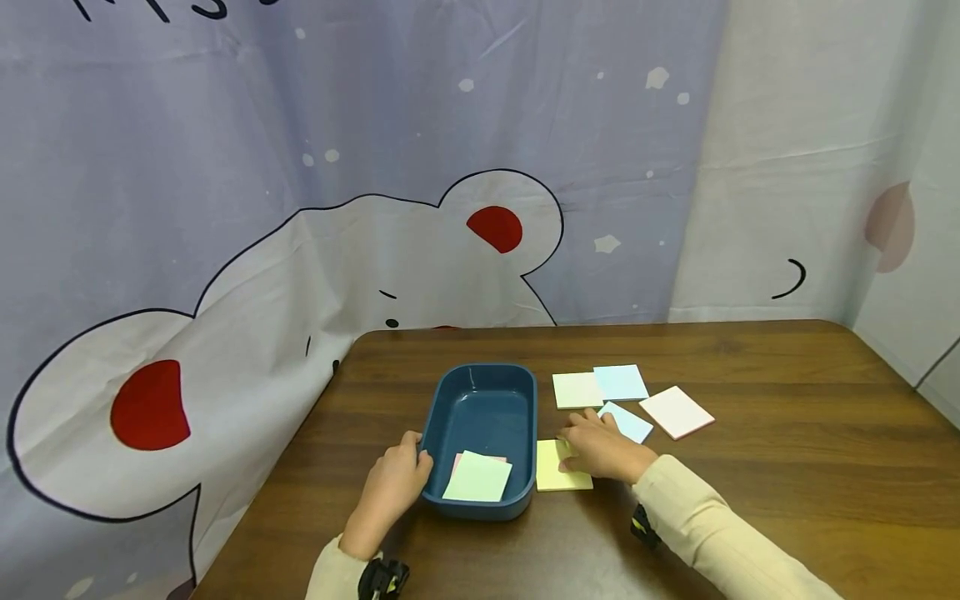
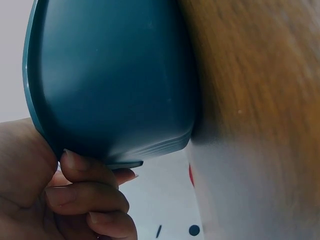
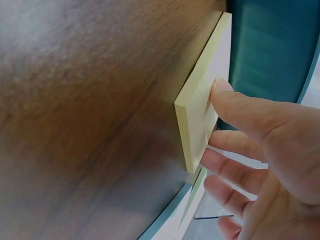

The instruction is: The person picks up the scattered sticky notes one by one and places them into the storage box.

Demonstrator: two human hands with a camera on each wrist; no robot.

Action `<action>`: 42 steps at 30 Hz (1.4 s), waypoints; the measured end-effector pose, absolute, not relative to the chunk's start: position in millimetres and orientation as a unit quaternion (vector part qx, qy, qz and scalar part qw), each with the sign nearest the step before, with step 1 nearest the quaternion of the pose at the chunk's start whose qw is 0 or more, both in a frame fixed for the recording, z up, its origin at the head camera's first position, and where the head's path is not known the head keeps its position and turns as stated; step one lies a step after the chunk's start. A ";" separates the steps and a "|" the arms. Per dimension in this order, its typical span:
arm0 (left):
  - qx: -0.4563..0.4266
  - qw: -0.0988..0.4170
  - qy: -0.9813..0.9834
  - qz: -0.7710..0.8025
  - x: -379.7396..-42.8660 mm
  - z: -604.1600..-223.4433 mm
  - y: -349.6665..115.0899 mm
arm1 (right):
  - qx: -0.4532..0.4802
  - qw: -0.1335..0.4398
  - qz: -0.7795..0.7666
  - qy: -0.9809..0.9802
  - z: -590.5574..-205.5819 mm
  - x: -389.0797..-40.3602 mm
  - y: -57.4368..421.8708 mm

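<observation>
A dark teal plastic bin (image 1: 487, 417) stands on the table with a pale green sticky-note pad (image 1: 477, 477) inside, a pink one (image 1: 501, 457) peeking from under it. My left hand (image 1: 395, 479) grips the bin's left rim, its curled fingers against the outside wall (image 2: 115, 75). A yellow sticky-note pad (image 1: 551, 467) lies flat beside the bin's right wall. My right hand (image 1: 603, 448) is over this pad; its thumb (image 3: 235, 100) touches the top face, and its other fingers are loosely bent by the far edge.
Beyond my right hand lie a cream-green pad (image 1: 576, 390), a light blue pad (image 1: 621, 382), another light blue pad (image 1: 628, 423) and a pinkish-white pad (image 1: 677, 412). A printed curtain (image 1: 375, 267) hangs behind the brown wooden table (image 1: 787, 467).
</observation>
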State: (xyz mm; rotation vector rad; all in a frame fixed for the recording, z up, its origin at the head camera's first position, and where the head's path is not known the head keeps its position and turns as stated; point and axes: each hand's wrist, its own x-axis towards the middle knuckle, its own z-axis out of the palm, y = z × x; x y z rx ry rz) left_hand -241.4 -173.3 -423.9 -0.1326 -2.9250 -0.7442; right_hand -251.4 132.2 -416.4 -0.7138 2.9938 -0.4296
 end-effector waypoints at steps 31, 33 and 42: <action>-0.045 0.063 -0.966 -0.247 -240.6 -423.3 -172.4 | -0.193 0.029 -0.140 0.971 -416.1 -254.1 126.1; -0.043 0.063 -0.966 -0.247 -240.6 -423.0 -172.6 | -0.196 0.020 -0.137 0.971 -414.4 -252.5 125.8; -0.043 0.061 -0.966 -0.247 -239.7 -421.3 -172.0 | -0.217 -0.041 -0.122 0.968 -408.4 -248.5 126.6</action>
